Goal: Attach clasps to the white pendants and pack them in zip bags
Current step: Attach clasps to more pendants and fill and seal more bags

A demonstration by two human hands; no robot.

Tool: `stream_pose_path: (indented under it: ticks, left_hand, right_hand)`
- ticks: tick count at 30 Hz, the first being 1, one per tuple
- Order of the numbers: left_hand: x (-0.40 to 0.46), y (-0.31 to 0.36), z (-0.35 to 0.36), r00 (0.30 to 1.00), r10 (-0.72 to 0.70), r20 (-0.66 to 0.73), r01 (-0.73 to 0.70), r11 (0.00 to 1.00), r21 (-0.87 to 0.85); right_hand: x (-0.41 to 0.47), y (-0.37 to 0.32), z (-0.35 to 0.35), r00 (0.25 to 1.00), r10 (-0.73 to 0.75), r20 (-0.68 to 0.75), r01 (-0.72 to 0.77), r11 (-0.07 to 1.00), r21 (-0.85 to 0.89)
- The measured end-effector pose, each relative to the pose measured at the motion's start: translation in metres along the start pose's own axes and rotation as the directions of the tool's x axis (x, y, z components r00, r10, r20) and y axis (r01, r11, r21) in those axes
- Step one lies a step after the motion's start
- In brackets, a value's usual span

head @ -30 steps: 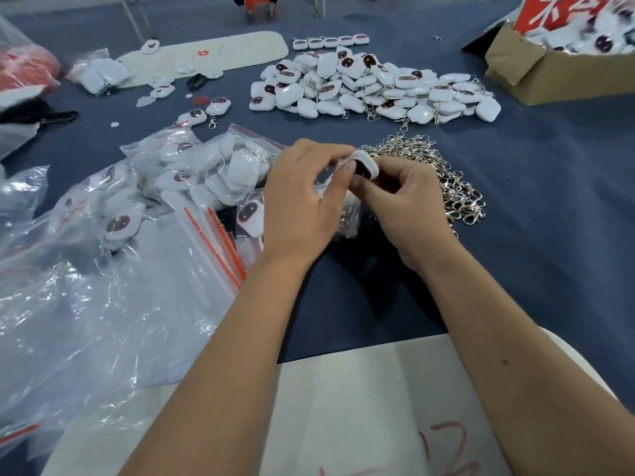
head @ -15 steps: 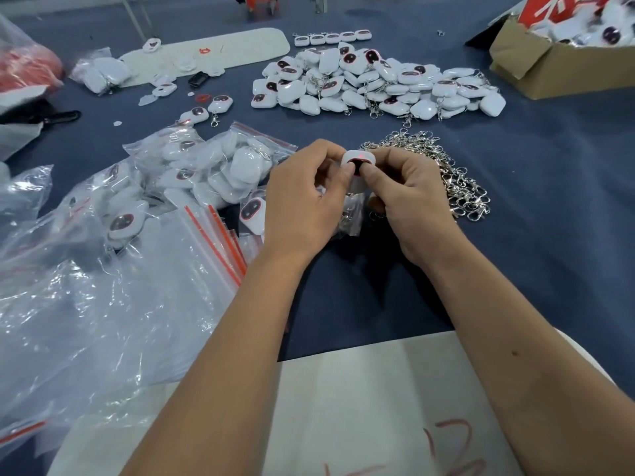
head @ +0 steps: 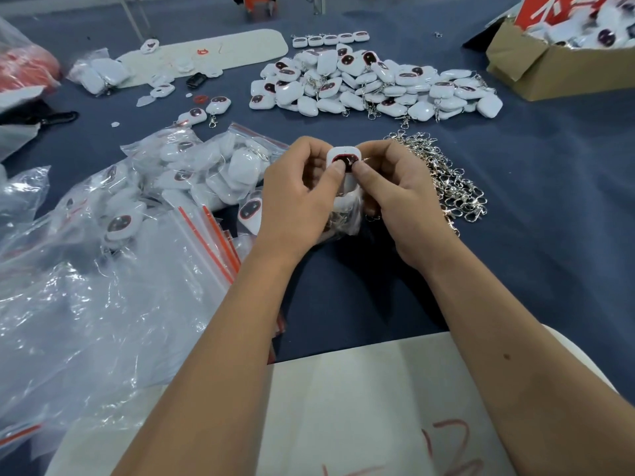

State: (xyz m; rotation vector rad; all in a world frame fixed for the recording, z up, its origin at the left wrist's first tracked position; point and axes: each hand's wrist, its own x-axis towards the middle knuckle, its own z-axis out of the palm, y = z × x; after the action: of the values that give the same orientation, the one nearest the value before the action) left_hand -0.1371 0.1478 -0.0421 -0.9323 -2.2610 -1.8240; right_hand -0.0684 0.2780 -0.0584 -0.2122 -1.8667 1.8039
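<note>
A white pendant [head: 344,155] with a dark, red-rimmed face is pinched between both thumbs above the blue table. My left hand [head: 298,197] grips its left side and my right hand [head: 400,197] grips its right side. Under the hands hangs a small zip bag [head: 343,218] with metal bits inside; which hand holds it is hidden. A heap of silver clasps [head: 450,180] lies just right of my right hand. A large pile of white pendants [head: 371,85] sits further back.
Filled zip bags [head: 206,166] and empty red-striped bags [head: 113,286] cover the left. A cardboard box [head: 549,73] of pendants stands at the back right. A white board [head: 360,407] lies at the near edge. Two loose pendants [head: 206,109] lie behind the bags.
The pendant has been turned so its dark face points up toward me, and both thumbs now press on it. The hands stay in the same place.
</note>
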Motion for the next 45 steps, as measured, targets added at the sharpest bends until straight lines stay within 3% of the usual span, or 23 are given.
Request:
stream_pose_path:
  ticks: [12,21,26,32,37,45]
  left_hand:
    - [0.002,0.001,-0.003,0.996,-0.078,-0.04,0.072,0.99,-0.121]
    - [0.001,0.002,-0.001,0.999,-0.03,-0.027,0.028,0.998,-0.06]
    - [-0.002,0.0,0.004,0.998,0.068,-0.018,-0.067,0.997,0.031]
    - [-0.002,-0.008,0.008,0.994,0.103,-0.018,-0.098,0.979,0.176]
    - [0.0,-0.013,0.012,0.992,0.12,0.024,-0.122,0.938,0.325]
    - [-0.003,-0.01,0.012,0.995,0.051,0.081,-0.079,0.914,0.397]
  right_hand:
    - [-0.003,-0.003,0.002,0.992,-0.028,0.121,0.033,0.999,-0.032]
    - [-0.001,0.001,0.002,0.997,-0.028,0.066,0.029,1.0,-0.007]
    - [-0.001,0.001,0.002,0.999,-0.011,-0.032,0.012,0.999,0.031]
    - [0.003,-0.002,-0.002,0.978,0.11,-0.179,-0.08,0.983,0.168]
    - [0.003,-0.004,-0.005,0.97,0.162,-0.179,-0.117,0.963,0.241]
    - [0.003,-0.004,-0.004,0.975,0.096,-0.199,-0.06,0.982,0.18]
